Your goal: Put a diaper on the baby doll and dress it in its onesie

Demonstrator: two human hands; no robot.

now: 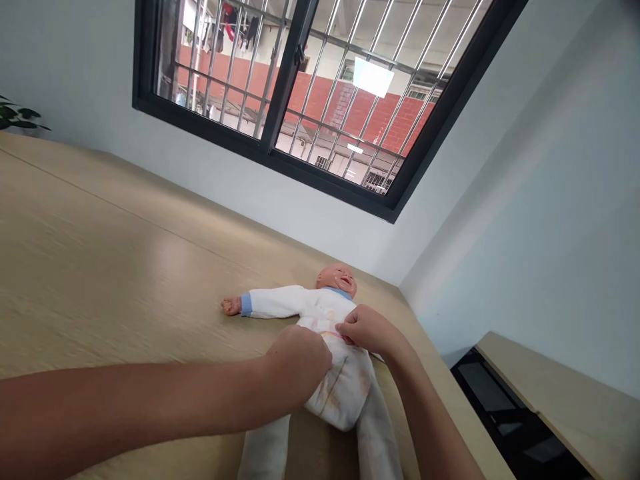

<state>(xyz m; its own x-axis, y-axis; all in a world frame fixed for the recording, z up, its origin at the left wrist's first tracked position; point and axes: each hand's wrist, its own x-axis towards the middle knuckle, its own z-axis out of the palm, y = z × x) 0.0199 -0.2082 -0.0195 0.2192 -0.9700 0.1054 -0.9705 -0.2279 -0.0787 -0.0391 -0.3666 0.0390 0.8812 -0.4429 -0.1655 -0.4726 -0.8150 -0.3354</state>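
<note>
A baby doll [320,313] in a white suit with blue cuffs lies on its back on a wooden table [110,267], one arm stretched out to the left. My left hand [300,363] is closed on the fabric at the doll's waist, left side. My right hand [367,330] pinches the suit at the waist on the right side. The doll's legs in white trousers [345,400] run toward the bottom edge.
A barred black-framed window [310,87] sits in the white wall behind the table. A plant leaf [15,117] shows at far left. To the right, past the table's edge, a lower wooden surface [565,393] and a dark gap [505,413] lie.
</note>
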